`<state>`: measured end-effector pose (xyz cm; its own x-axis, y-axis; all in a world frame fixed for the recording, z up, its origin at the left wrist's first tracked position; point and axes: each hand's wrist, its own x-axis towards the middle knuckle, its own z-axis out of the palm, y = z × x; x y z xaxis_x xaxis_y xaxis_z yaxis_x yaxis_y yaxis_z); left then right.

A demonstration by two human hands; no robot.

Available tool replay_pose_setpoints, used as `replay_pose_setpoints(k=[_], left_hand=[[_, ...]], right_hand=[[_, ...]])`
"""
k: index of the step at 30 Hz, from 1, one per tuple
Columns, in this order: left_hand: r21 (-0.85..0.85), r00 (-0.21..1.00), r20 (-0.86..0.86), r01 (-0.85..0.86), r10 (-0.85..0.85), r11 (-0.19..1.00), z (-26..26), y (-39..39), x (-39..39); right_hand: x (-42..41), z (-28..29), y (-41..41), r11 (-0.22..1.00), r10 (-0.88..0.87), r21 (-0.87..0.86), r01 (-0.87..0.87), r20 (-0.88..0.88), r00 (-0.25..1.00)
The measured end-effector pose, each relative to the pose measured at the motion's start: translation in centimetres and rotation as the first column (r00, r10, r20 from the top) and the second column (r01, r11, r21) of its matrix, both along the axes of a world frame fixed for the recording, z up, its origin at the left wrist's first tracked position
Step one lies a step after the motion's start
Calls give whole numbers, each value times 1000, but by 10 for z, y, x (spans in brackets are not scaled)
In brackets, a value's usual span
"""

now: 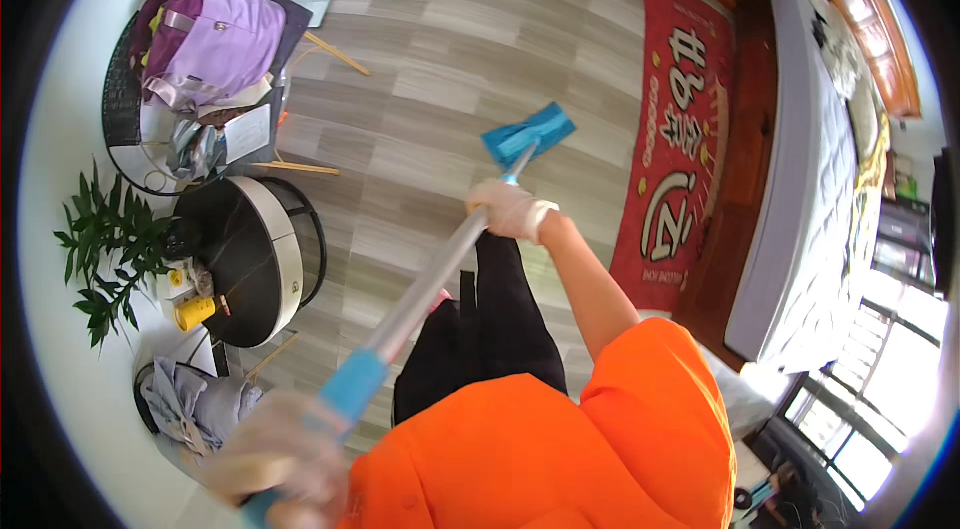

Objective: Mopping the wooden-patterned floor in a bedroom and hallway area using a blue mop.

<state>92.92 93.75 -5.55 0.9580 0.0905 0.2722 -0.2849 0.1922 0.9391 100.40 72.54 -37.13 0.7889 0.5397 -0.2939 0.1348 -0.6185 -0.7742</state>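
Note:
A flat mop's blue head (528, 134) lies on the wood-look floor, and its metal pole (442, 270) runs down to the lower left. My right hand (510, 210), in a pale thin glove, wraps around the pole's lower part close to the mop head. At the lower left, my left hand (277, 458), also gloved and somewhat blurred, grips the upper end near the blue sleeve (354, 383). The pole crosses in front of my black trousers and orange shirt.
A red mat (667, 154) with lettering lies beside the bed's wooden base (750, 154). On the left stand a round black-topped table (240, 259), a chair bearing a purple bag (232, 34), a leafy plant (105, 251) and a chair with grey clothes (195, 401).

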Motion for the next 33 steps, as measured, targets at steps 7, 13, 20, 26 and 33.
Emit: replay_pose_setpoints(k=[7, 13, 20, 26, 33], left_hand=[[418, 201, 167, 872, -965, 254, -39, -11, -34], [533, 2, 240, 835, -971, 134, 28, 47, -62], [644, 496, 27, 656, -868, 395, 82, 101, -145], [658, 863, 223, 210, -454, 723, 40, 97, -256], [507, 944, 131, 197, -301, 839, 35, 103, -354]], right_hand=[[-170, -27, -8, 460, -863, 420, 782, 420, 282], [-200, -16, 130, 77, -989, 648, 758, 145, -24], [-202, 11, 270, 300, -532, 726, 619, -411, 740], [-213, 5, 249, 838, 513, 231, -494, -26, 858], [-303, 44, 130, 919, 393, 13, -393, -69, 917]])
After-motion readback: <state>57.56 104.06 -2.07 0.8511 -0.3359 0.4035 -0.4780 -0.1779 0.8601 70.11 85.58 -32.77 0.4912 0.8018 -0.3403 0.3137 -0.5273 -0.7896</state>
